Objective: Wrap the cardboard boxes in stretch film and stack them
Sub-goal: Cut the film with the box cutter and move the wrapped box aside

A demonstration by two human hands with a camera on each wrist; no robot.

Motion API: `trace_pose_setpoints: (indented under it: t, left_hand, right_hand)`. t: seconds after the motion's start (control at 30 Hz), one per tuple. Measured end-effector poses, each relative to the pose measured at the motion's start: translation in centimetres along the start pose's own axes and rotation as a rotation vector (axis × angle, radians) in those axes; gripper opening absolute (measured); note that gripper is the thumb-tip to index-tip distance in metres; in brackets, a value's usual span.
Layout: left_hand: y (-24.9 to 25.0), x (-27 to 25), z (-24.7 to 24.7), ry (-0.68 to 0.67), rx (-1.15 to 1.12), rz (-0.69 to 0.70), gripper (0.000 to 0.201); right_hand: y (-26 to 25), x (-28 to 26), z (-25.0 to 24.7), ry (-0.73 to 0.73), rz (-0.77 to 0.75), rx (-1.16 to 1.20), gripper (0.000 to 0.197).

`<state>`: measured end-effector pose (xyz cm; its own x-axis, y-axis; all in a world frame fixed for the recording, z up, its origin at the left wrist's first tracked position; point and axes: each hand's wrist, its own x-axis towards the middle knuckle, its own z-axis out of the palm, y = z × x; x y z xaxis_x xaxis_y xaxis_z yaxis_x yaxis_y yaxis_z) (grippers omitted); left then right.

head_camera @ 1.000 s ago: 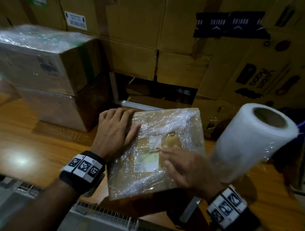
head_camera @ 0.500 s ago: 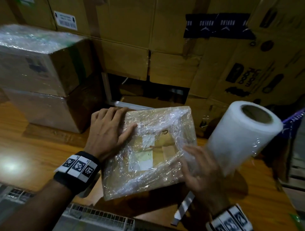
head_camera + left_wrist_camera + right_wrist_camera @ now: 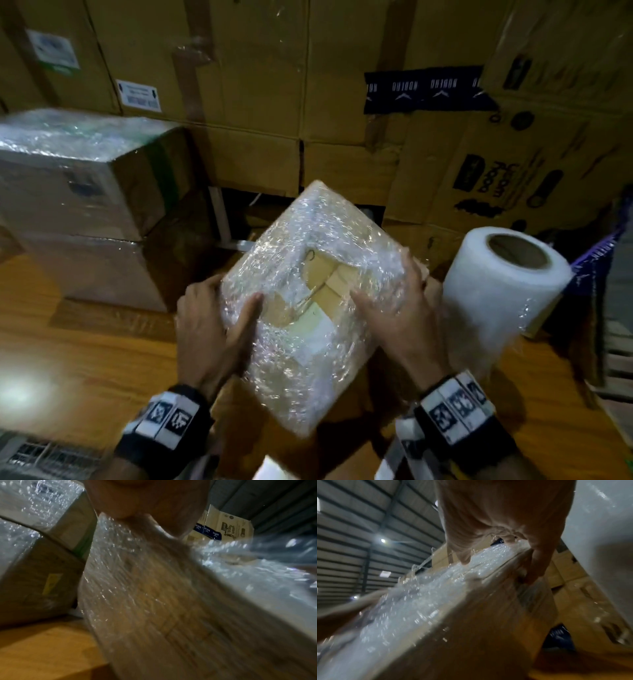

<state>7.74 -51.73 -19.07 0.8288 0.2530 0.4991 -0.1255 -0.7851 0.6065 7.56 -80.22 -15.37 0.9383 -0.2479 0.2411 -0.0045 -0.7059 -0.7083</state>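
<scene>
left hand (image 3: 212, 329) grips left side of small film-wrapped cardboard box (image 3: 308, 308), thumb on top | right hand (image 3: 400, 308) grips right side | box tilted above wooden table (image 3: 85, 342) | white roll of stretch film (image 3: 496, 291) just right

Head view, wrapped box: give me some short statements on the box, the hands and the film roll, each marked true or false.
1. Both hands grip the small wrapped box, the left hand at its left side, the right hand at its right. True.
2. The box lies flat on the wooden table. False: it is tilted, one end raised.
3. The film roll stands right of the box. True.
4. The right hand holds the roll. False: it holds the box.
5. Two wrapped boxes sit stacked at the left. True.
</scene>
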Motion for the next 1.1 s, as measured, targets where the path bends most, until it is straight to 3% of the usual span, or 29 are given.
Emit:
trace_pose_setpoints:
  t: [0.1, 0.23, 0.3, 0.37, 0.43, 0.5, 0.57, 0.63, 0.73, 0.9, 0.93, 1.0, 1.1]
  left_hand:
    - [-1.2, -2.7, 0.3, -0.069, -0.156, -0.126, 0.066]
    - [-1.5, -5.1, -1.1, -0.256, -0.116, -0.205, 0.057]
    - [-1.3, -4.5, -2.4, -0.363, -0.075, -0.216, 0.071]
    - [-0.8, -2.2, -3.8, -0.283, -0.022, -0.101, 0.090]
    - [0.2, 1.6, -4.8, -0.094, 0.028, 0.175, 0.094]
    - [2.0, 5.7, -5.1, -0.063, 0.116, 0.475, 0.092]
    - [2.9, 8.6, -4.2, -0.196, 0.259, 0.683, 0.092]
    - [3.1, 9.2, -2.8, -0.348, 0.417, 0.801, 0.096]
    - [2.6, 6.5, -2.0, -0.445, 0.467, 0.823, 0.101]
    - [0.4, -1.4, -2.7, -0.689, 0.362, 0.885, 0.078]
    - [0.2, -1.9, -3.1, -0.698, 0.299, 0.882, 0.071]
    - [1.1, -0.2, -3.8, -0.561, 0.194, 0.843, 0.060]
    - [3.2, 5.2, -3.3, -0.344, 0.307, 0.731, 0.070]
  right_hand:
    - [-1.5, 2.3, 0.0, 0.042, -0.186, -0.091, 0.107]
    - [-2.2, 3.3, 0.7, -0.087, -0.282, -0.080, 0.100]
    - [-2.5, 3.2, 0.8, -0.097, -0.308, -0.060, 0.098]
    - [-2.5, 3.1, 0.7, -0.102, -0.318, -0.038, 0.098]
    - [-2.4, 2.9, 0.5, -0.111, -0.328, -0.025, 0.098]
    - [-2.3, 2.8, 0.4, -0.124, -0.346, -0.012, 0.097]
    - [-2.3, 2.7, 0.3, -0.136, -0.359, 0.004, 0.095]
    - [-2.1, 2.7, 0.3, -0.142, -0.365, 0.020, 0.095]
    - [-1.8, 2.8, 0.5, -0.136, -0.378, 0.019, 0.095]
    - [-1.6, 3.2, 0.5, -0.140, -0.379, 0.004, 0.095]
    - [-1.6, 3.2, 0.4, -0.140, -0.379, 0.007, 0.095]
    - [-1.6, 3.3, 0.4, -0.144, -0.378, 0.019, 0.095]
    - [-1.4, 3.2, 0.5, -0.160, -0.374, 0.061, 0.096]
